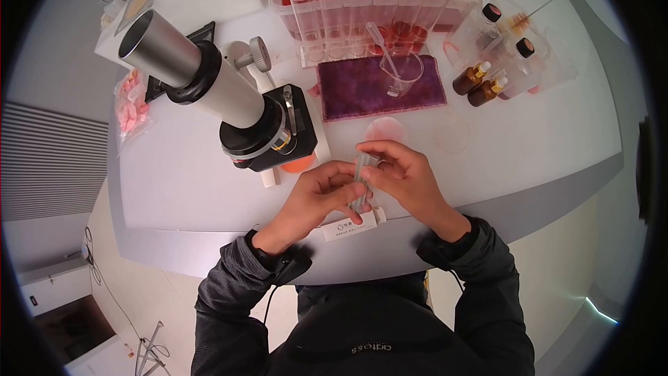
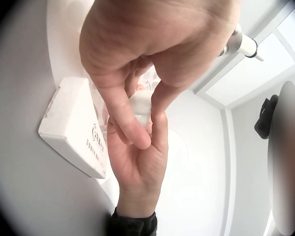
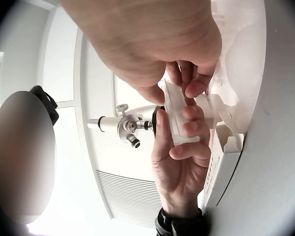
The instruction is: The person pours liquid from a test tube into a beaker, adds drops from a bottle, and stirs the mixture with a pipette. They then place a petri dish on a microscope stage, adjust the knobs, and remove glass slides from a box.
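Both hands hold a clear, narrow rectangular block [image 1: 362,161] that looks like a stack of microscope slides. In the right wrist view this stack [image 3: 175,110] is long, flat-sided and whitish. My left hand [image 1: 316,195] grips its lower part, fingers along one side and thumb on the other. My right hand [image 1: 403,173] pinches the upper end between thumb and fingers. Just below the hands, a small white printed carton [image 1: 353,227] lies near the table's front edge. Its end flap [image 3: 229,127] stands up in the right wrist view.
A microscope [image 1: 240,101] stands to the left. Behind the hands are a purple cloth [image 1: 348,90] with a beaker [image 1: 410,76] and pipette, and a rack of test tubes [image 1: 332,17]. Brown dropper bottles [image 1: 470,80] and black-capped bottles [image 1: 518,69] stand at right. A pink disc [image 1: 386,127] lies near.
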Tool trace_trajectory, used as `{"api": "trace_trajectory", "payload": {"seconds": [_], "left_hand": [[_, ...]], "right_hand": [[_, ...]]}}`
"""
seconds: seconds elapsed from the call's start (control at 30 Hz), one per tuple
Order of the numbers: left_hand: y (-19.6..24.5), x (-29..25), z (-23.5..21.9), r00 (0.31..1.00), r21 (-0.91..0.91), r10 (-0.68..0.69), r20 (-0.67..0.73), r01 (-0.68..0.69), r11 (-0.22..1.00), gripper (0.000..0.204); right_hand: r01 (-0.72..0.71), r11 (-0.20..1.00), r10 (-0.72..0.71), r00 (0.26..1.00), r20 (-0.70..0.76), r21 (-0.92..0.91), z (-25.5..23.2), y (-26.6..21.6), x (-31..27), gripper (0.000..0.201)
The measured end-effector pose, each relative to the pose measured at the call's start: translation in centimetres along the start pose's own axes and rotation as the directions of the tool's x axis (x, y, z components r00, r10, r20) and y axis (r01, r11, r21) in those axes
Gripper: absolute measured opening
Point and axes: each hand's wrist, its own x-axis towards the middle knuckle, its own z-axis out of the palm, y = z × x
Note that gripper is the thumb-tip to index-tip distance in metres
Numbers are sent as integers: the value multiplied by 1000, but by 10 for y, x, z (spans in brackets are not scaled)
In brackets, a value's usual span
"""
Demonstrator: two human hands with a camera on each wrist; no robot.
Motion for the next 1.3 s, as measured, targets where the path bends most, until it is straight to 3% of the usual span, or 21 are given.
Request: {"api": "trace_trajectory", "payload": {"seconds": [0.33,0.8,1.03,1.3], "left_hand": [[-1,-1,1,1000,54,20,5,-21,998,33],[2,-1,3,1000,-1,16,-10,-16,1000,30],[3,-1,2,999,65,29,-29,-27,998,28],[2,-3,2,998,114,54,-45,-48,992,29]], "right_hand": [[-18,997,18,1000,7,-73,-2,-1,-1,33],[-54,998,54,998,10,-12,-2,-1,-1,34],[-3,996,4,1000,17,-94,-3,3,-1,34],[37,998,-37,999,-10,-42,2,0,-2,32]]}}
